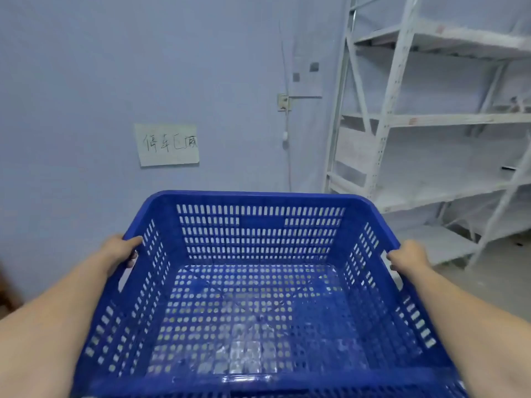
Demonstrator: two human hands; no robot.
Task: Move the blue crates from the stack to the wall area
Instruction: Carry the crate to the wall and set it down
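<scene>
A pale wall [115, 81] fills the far side of the scene, with a handwritten paper sign [168, 145] fixed to it at left of centre. To the right, white metal shelving [431, 122] is seen standing against the same wall, its lowest shelf close to the grey floor [505, 285].

A blue crate [253, 297], perforated and empty, is held in the air at the near centre, its far rim pointed at the wall below the sign. The crate is carried between both hands, one on each short side, so neither is nearer. The left hand [122, 252] is curled over the left rim, with fingers hooked into the handle slot. The right hand [409, 255] is wrapped over the right rim likewise.

The wall area lies straight ahead and below the crate; lowering it forward is judged to be the coming move.
</scene>
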